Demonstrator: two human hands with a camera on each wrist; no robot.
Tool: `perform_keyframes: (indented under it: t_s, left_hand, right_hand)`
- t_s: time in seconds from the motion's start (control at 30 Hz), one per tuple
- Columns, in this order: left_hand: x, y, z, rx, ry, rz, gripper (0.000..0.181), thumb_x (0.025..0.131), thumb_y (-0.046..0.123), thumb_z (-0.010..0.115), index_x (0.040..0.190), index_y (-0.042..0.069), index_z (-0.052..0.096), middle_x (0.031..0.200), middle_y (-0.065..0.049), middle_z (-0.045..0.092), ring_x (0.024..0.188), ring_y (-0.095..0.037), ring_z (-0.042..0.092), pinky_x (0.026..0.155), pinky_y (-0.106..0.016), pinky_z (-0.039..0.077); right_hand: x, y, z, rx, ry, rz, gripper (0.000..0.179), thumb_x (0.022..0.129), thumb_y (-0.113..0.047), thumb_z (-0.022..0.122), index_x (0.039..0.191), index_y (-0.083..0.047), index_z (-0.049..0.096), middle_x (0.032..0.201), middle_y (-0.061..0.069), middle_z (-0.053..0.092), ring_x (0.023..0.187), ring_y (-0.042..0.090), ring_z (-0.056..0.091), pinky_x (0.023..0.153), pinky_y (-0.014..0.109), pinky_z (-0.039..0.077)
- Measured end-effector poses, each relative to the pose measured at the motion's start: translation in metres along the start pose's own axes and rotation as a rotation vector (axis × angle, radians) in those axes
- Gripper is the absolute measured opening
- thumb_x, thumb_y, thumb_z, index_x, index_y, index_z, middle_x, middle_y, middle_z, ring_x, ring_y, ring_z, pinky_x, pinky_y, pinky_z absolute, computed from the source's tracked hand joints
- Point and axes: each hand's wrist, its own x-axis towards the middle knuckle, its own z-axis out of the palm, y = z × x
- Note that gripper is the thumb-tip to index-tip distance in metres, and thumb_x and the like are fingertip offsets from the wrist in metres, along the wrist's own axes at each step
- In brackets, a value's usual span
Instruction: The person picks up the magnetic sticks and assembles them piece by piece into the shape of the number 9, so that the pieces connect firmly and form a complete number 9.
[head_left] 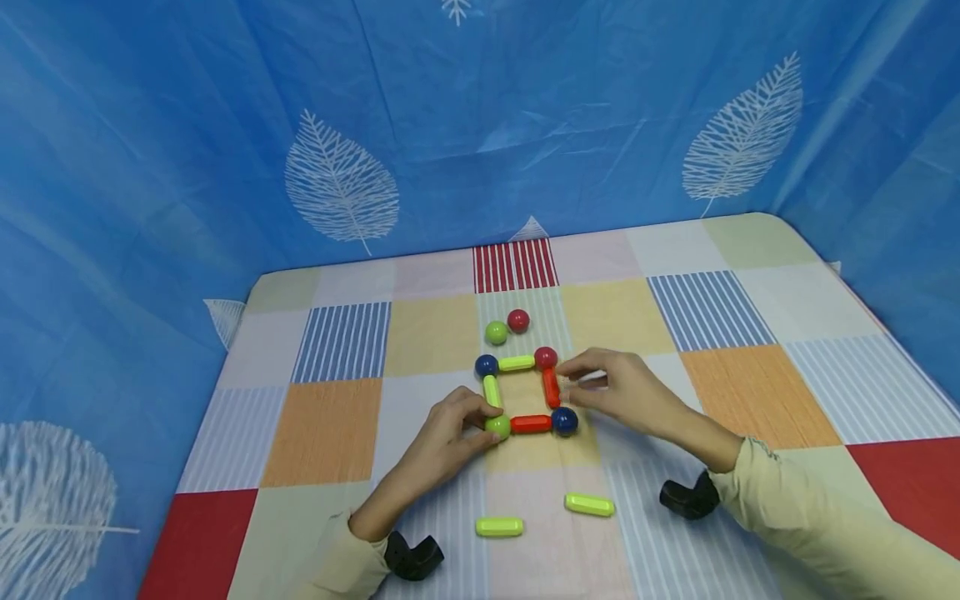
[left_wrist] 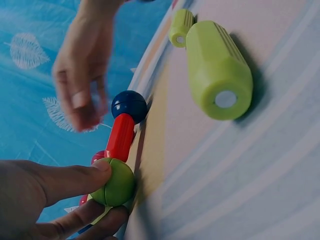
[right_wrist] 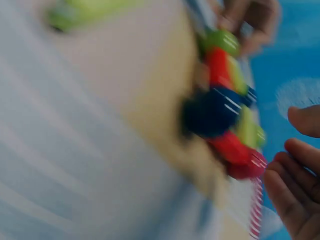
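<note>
We see a square of balls and sticks laid out on the tabletop, seemingly closed, though blur obscures the joints. Our left grip pinches its green ball; our right grip is spread beside it. Two balls and two sticks lie unused.

Blue backdrop, perhaps fabric, white leaf prints, patchwork-covered table below
</note>
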Motion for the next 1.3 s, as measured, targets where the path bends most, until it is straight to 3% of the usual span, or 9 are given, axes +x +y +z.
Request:
perform_keyframes:
  t_s: [0.13, 0.37, 0.57, 0.83, 1.07, 1.3]
  left_hand:
    - [0.001, 0.001, -0.003, 0.002, 0.002, 0.002, 0.022, 0.086, 0.004, 0.073, 0.108, 0.004, 0.072, 0.098, -0.003, 0.058, 0.089, -0.014, 0.063, 0.082, -0.036, 0.053]
    - [0.001, 0.002, -0.001, 0.008, -0.011, -0.004, 0.022, 0.086, 0.005, 0.073, 0.108, 0.005, 0.072, 0.097, -0.003, 0.059, 0.089, -0.014, 0.063, 0.081, -0.035, 0.053]
    - [0.002, 0.003, -0.001, 0.032, -0.007, -0.001, 0.024, 0.084, 0.005, 0.075, 0.108, 0.005, 0.071, 0.096, -0.003, 0.06, 0.087, -0.013, 0.063, 0.079, -0.034, 0.053]
    - [0.001, 0.002, -0.001, 0.1, -0.048, 0.011, 0.034, 0.085, 0.009, 0.077, 0.117, 0.005, 0.068, 0.099, -0.002, 0.06, 0.089, -0.014, 0.061, 0.079, -0.033, 0.051]
    - [0.001, 0.001, -0.001, 0.111, -0.046, 0.006, 0.031, 0.087, 0.011, 0.075, 0.118, 0.007, 0.07, 0.101, -0.001, 0.061, 0.091, -0.014, 0.06, 0.081, -0.035, 0.05]
    - [0.001, 0.001, -0.001, 0.179, -0.035, 0.03, 0.031, 0.086, 0.014, 0.076, 0.116, 0.009, 0.071, 0.095, 0.0, 0.059, 0.087, -0.017, 0.059, 0.074, -0.031, 0.05]
  right_hand:
    - [0.027, -0.002, -0.017, -0.031, 0.056, -0.034, 0.03, 0.092, -0.012, 0.069, 0.12, -0.003, 0.067, 0.117, 0.012, 0.066, 0.108, 0.028, 0.064, 0.089, 0.041, 0.053]
    - [0.05, 0.008, -0.014, -0.047, -0.036, -0.058, 0.03, 0.091, -0.005, 0.067, 0.121, -0.002, 0.067, 0.119, 0.011, 0.066, 0.111, 0.027, 0.063, 0.091, 0.042, 0.052]
    - [0.059, 0.012, -0.008, -0.07, -0.05, -0.079, 0.029, 0.089, -0.007, 0.072, 0.117, -0.002, 0.069, 0.114, 0.01, 0.069, 0.106, 0.025, 0.065, 0.09, 0.043, 0.053]
    - [0.065, 0.015, -0.005, -0.158, -0.067, -0.072, 0.028, 0.086, -0.013, 0.076, 0.113, -0.006, 0.073, 0.11, 0.003, 0.071, 0.106, 0.024, 0.063, 0.092, 0.045, 0.05]
    - [0.066, 0.015, -0.005, -0.166, -0.09, -0.076, 0.026, 0.087, -0.012, 0.075, 0.113, -0.007, 0.073, 0.111, 0.004, 0.07, 0.107, 0.024, 0.063, 0.093, 0.046, 0.049]
    - [0.068, 0.016, -0.007, -0.168, -0.107, -0.073, 0.026, 0.089, -0.011, 0.072, 0.115, -0.007, 0.073, 0.112, 0.003, 0.07, 0.108, 0.024, 0.063, 0.093, 0.046, 0.049]
